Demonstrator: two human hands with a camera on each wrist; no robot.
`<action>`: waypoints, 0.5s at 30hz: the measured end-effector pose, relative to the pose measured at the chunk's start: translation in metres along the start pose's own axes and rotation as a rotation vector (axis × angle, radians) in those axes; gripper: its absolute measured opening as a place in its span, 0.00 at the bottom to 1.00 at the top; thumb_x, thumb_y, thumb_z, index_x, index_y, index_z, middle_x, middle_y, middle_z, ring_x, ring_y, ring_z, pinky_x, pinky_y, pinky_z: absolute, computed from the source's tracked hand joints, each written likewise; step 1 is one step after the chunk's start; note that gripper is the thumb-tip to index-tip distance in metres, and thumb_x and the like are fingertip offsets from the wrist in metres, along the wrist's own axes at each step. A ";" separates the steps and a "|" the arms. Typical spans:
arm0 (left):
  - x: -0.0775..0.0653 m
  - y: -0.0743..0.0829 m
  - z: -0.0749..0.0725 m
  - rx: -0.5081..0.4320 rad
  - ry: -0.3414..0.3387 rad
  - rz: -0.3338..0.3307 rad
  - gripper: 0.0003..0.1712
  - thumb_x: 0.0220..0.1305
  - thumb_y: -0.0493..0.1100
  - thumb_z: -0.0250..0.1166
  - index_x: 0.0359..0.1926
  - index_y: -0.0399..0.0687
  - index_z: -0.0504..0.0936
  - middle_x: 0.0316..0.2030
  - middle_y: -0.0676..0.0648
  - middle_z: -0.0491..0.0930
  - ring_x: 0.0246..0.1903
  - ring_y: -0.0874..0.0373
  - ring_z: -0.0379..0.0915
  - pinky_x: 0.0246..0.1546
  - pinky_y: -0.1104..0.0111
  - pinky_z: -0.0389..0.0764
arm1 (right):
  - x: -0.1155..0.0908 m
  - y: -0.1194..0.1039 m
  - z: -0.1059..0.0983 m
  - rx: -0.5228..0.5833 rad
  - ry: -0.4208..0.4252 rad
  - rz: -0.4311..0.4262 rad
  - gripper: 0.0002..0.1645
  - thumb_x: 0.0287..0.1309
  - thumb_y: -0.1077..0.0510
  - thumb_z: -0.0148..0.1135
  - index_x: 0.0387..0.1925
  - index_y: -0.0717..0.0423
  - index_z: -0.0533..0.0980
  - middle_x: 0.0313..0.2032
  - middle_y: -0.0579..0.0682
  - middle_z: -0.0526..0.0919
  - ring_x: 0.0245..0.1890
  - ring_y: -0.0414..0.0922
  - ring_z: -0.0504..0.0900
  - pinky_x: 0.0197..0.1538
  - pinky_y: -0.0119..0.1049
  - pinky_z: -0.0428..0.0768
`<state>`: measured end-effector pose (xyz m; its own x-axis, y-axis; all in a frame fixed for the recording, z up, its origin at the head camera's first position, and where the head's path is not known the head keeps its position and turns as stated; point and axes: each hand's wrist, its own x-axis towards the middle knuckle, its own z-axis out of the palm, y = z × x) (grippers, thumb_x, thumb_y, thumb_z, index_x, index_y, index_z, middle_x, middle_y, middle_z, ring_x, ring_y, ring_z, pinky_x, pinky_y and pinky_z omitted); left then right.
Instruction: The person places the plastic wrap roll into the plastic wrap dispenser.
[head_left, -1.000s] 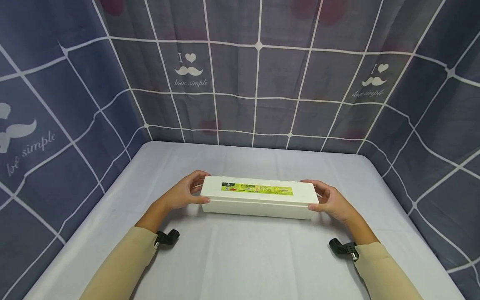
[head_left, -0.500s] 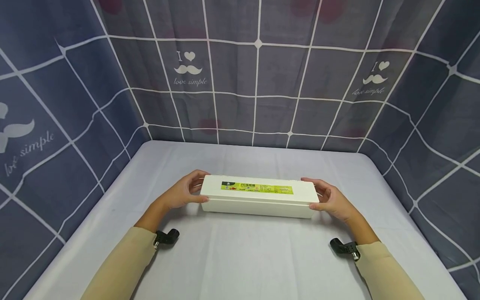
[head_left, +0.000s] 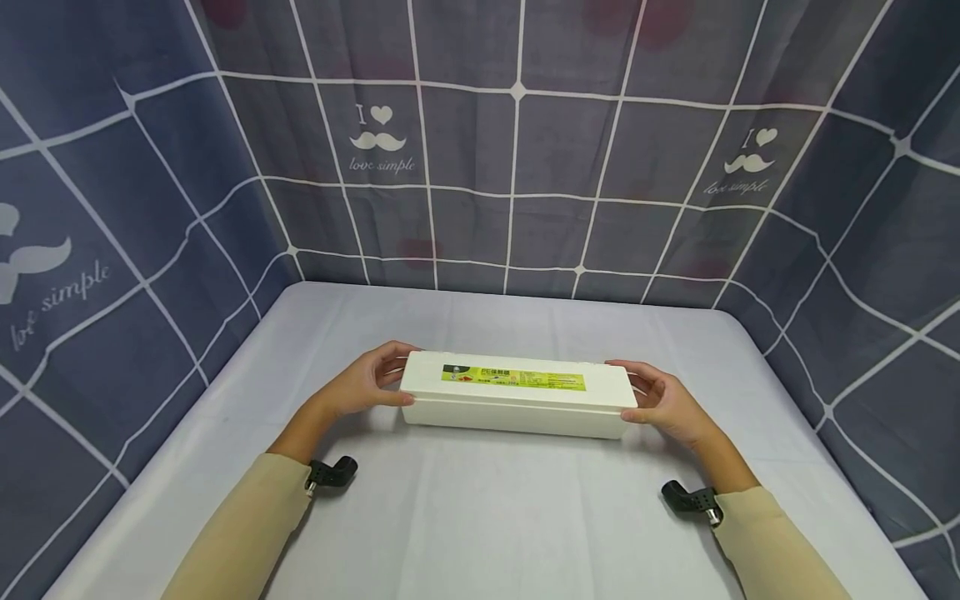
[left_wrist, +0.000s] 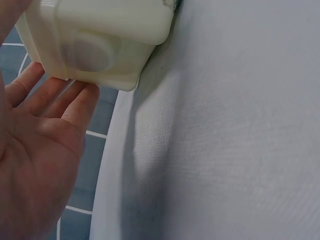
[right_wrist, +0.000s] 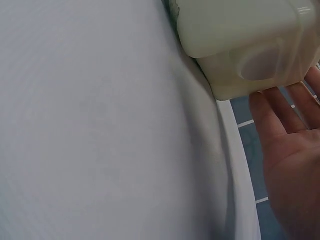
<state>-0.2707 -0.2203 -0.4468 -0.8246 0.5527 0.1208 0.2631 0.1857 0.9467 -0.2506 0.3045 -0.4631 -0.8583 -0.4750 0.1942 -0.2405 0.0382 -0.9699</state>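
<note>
A long off-white cling film box [head_left: 517,419] with a yellow-green label on its lid lies crosswise on the white-covered table [head_left: 480,517]. At its left end my left hand [head_left: 360,387] holds it, thumb at the front edge and fingers behind. My right hand [head_left: 670,407] grips the opposite end the same way. From the left wrist view, the box end [left_wrist: 95,52] has a round spot, and several fingertips touch its back side. Similar contact shows at the other end of the box [right_wrist: 260,62] in the right wrist view. The box's inside is hidden.
Dark checked curtains [head_left: 480,150] with white lines enclose the table at the back and both sides. A black camera mount [head_left: 333,472] sticks out from the left sleeve cuff, another mount [head_left: 688,498] from the right one.
Both thumbs have slid very slightly outward along the box's front edge. The box stays in nearly the same place.
</note>
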 end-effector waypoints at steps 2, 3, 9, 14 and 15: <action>-0.001 -0.001 -0.001 0.008 0.004 0.003 0.43 0.52 0.34 0.80 0.68 0.44 0.70 0.69 0.42 0.71 0.72 0.43 0.65 0.66 0.74 0.73 | 0.000 -0.001 0.000 0.006 -0.002 0.000 0.50 0.49 0.79 0.70 0.73 0.75 0.58 0.66 0.42 0.76 0.62 0.36 0.79 0.57 0.29 0.83; -0.001 -0.001 -0.001 0.013 0.006 0.002 0.43 0.52 0.35 0.80 0.68 0.44 0.70 0.69 0.42 0.71 0.72 0.43 0.65 0.66 0.74 0.73 | 0.000 -0.002 0.000 0.011 -0.002 -0.003 0.50 0.49 0.79 0.70 0.73 0.76 0.58 0.66 0.42 0.76 0.63 0.36 0.79 0.58 0.29 0.83; -0.001 -0.001 -0.006 0.040 0.021 -0.006 0.43 0.51 0.35 0.81 0.67 0.46 0.72 0.68 0.43 0.72 0.72 0.43 0.66 0.67 0.73 0.72 | -0.002 -0.009 -0.007 -0.014 -0.004 -0.038 0.49 0.48 0.81 0.69 0.72 0.78 0.58 0.69 0.42 0.74 0.66 0.37 0.76 0.64 0.28 0.78; -0.002 0.000 -0.012 0.063 0.018 0.003 0.42 0.52 0.36 0.81 0.67 0.44 0.73 0.68 0.41 0.73 0.72 0.41 0.66 0.69 0.65 0.71 | -0.003 -0.013 -0.013 -0.059 -0.008 -0.035 0.46 0.50 0.80 0.69 0.71 0.76 0.61 0.69 0.47 0.75 0.67 0.37 0.76 0.66 0.28 0.76; -0.002 0.001 -0.013 0.068 0.015 0.004 0.42 0.52 0.36 0.81 0.67 0.44 0.73 0.68 0.41 0.73 0.72 0.41 0.66 0.69 0.64 0.71 | -0.003 -0.013 -0.014 -0.074 -0.005 -0.034 0.44 0.52 0.79 0.68 0.70 0.76 0.62 0.68 0.47 0.76 0.67 0.37 0.76 0.66 0.29 0.76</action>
<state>-0.2748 -0.2317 -0.4425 -0.8308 0.5411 0.1300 0.2998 0.2384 0.9237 -0.2517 0.3177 -0.4485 -0.8469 -0.4813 0.2260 -0.3025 0.0867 -0.9492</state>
